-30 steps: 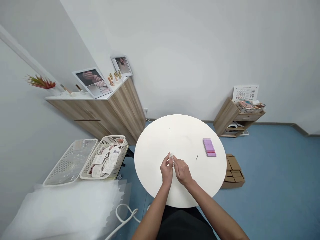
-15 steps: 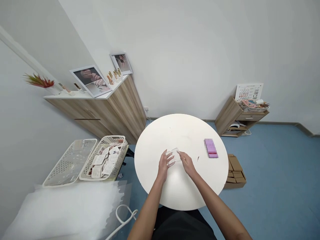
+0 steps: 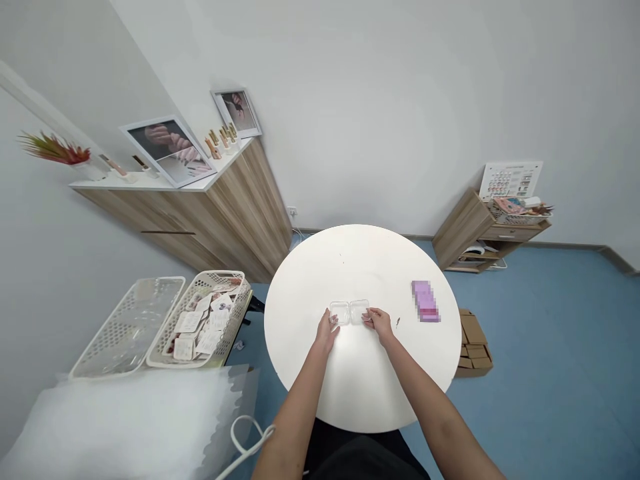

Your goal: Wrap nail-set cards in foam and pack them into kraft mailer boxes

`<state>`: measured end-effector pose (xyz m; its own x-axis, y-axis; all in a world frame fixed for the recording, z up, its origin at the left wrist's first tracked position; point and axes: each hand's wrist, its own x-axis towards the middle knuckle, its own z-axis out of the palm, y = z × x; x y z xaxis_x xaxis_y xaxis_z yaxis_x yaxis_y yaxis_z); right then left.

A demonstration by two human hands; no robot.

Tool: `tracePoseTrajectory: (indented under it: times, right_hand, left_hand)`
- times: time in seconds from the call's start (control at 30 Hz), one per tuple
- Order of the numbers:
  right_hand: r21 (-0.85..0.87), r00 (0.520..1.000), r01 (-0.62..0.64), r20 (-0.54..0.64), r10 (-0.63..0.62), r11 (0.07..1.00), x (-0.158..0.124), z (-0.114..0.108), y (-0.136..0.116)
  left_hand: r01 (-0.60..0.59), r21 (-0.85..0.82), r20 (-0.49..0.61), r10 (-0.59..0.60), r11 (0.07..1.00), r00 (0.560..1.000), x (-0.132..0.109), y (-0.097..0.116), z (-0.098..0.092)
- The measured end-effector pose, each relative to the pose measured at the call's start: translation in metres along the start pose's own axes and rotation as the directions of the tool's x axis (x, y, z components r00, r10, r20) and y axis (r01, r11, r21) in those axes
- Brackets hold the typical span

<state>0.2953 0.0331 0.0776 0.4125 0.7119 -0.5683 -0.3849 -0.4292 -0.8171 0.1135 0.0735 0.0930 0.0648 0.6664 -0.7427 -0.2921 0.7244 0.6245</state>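
Head view: left hand grips the left half of a clear case, fingers at its outer edge; right hand pinches the outer edge of the right half. Case lies open, halves side by side, over the middle of the round white table. Purple item, blurred, near the table's right edge. Beyond: card-filled basket left, cardboard box on floor right.

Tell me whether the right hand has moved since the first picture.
Yes, the right hand has moved rightward over the white table, closer to the purple item.
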Motion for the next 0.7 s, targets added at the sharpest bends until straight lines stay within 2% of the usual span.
tracePoseTrajectory:
  times: [0.2,0.3,0.4,0.53,0.6,0.63,0.7]
  right_hand:
    - [-0.036,0.998,-0.031,-0.048,0.029,0.999,0.019,0.004,0.015]
    - [-0.195,0.998,0.025,-0.053,-0.036,0.981,0.025,0.000,0.021]
    - [-0.475,0.981,0.139,-0.051,-0.185,0.869,0.029,-0.006,0.024]
    - [-0.734,0.912,0.234,-0.061,-0.405,0.638,0.034,0.002,0.022]
    - [-0.780,0.879,0.294,-0.008,-0.477,0.553,0.035,0.017,0.019]
    - [-0.784,0.868,0.329,0.031,-0.496,0.526,0.034,0.028,0.017]
    - [-0.772,0.853,0.396,0.109,-0.511,0.497,0.029,0.055,0.013]
  left_hand:
    - [-0.062,0.080,-0.009,0.063,0.995,0.998,0.011,-0.005,0.000]
    - [-0.119,0.134,0.017,0.118,0.984,0.993,0.010,-0.006,-0.002]
    - [-0.187,0.193,0.024,0.186,0.963,0.982,0.006,-0.005,-0.010]
    - [-0.284,0.246,-0.019,0.298,0.927,0.954,-0.005,0.005,-0.035]
    - [-0.427,0.328,-0.026,0.460,0.843,0.887,-0.014,0.016,-0.054]
    - [-0.513,0.380,-0.024,0.563,0.770,0.826,-0.019,0.023,-0.065]
    - [-0.647,0.486,-0.022,0.748,0.588,0.664,-0.032,0.040,-0.093]
